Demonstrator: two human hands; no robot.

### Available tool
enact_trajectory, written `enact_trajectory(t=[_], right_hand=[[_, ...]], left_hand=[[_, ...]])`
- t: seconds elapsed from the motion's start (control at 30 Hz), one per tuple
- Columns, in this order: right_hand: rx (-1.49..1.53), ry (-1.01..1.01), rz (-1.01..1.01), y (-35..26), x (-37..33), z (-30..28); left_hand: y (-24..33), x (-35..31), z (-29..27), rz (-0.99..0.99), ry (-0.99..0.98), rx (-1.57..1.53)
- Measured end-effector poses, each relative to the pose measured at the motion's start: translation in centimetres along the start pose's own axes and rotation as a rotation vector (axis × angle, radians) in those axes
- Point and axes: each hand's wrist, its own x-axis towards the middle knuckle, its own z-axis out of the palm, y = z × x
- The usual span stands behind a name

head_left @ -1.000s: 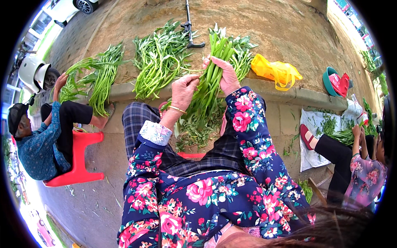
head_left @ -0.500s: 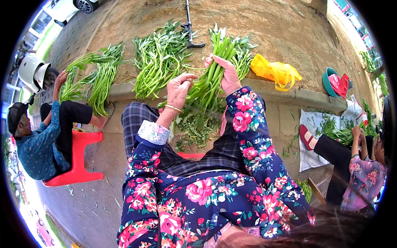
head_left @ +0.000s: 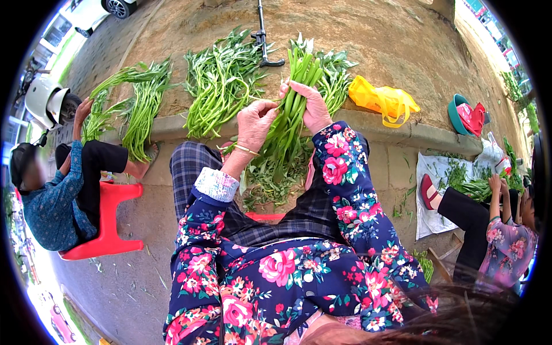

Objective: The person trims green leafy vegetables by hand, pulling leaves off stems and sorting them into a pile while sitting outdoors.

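A thick bundle of long green leafy stems, looking like water spinach (head_left: 297, 106), is gripped by my right hand (head_left: 315, 110), its fingers wrapped around the bundle's upper part. The cut-looking stem ends point up and away, and the leaves hang down between my knees. My left hand (head_left: 255, 125) is closed in a pinch at the bundle's left side, on a thin pale stem that reaches toward the right fingers; the fingertips partly hide it. Below the bundle, loose leaves (head_left: 276, 184) lie in a heap between my legs.
Beyond the curb (head_left: 391, 131) lie a pile of greens (head_left: 221, 86), a black-handled cane (head_left: 261, 43), a yellow bag (head_left: 379, 98) and a teal basin (head_left: 460, 118). At left a person sits on a red stool (head_left: 109, 221) handling greens; at right another works by a white sheet (head_left: 428, 218).
My left hand has moved slightly up and right, its fingers closing on the thin stem beside the bundle. The right hand and bundle have shifted only slightly.
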Motion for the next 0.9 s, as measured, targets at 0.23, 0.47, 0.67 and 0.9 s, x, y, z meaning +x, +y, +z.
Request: enact_trajectory(t=[0.23, 0.47, 0.67, 0.9], right_hand=[[-0.051, 0.020, -0.017, 0.2, 0.1, 0.0], [-0.081, 0.050, -0.008, 0.8, -0.1, 0.9], [-0.049, 0.031, -0.046, 0.4, -0.2, 0.4], [-0.142, -0.042, -0.022, 0.2, -0.4, 1.1]], left_hand=[[-0.1, 0.3, 0.1, -0.227, 0.056, -0.432], [-0.2, -0.4, -0.1, -0.379, 0.098, -0.746], [-0.4, -0.1, -1.8, -0.454, 0.054, -1.008], [0.3, 0.6, -4.7, -0.074, 0.065, -0.053]])
